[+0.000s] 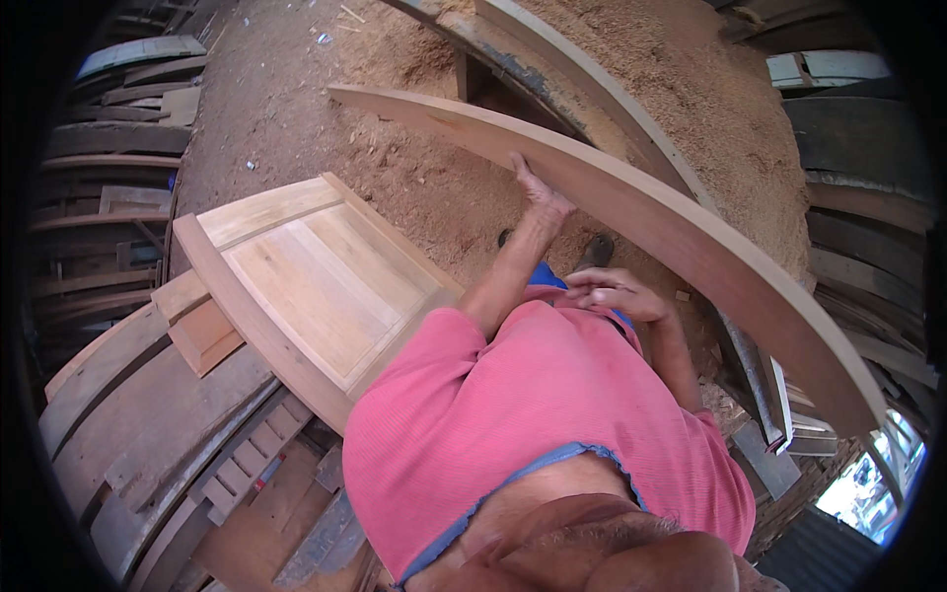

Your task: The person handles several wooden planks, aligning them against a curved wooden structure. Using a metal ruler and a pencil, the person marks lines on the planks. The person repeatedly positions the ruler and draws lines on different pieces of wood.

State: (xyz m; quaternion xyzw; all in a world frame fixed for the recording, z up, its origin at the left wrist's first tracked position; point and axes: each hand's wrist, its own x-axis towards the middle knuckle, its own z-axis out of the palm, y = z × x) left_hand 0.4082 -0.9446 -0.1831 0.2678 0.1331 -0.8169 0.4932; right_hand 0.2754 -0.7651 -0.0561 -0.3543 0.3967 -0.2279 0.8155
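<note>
A long, reddish-brown wooden plank (631,207) slants from the upper middle to the lower right, and its edges look curved in this view. My left hand (543,189) grips the plank's near side with a finger or thumb laid up against its face; the other fingers are partly hidden. Close to my waist, my right hand (621,294) is open, its fingers stretched toward the left and slightly apart. It holds nothing that I can see and is apart from the plank.
A panelled wooden door (316,271) leans at my left, beside stacked boards (178,414). Beyond the plank runs a long workbench or machine bed (533,74) with another strip (602,89) along it. Sawdust (414,59) covers the ground. More timber (863,197) is piled at right.
</note>
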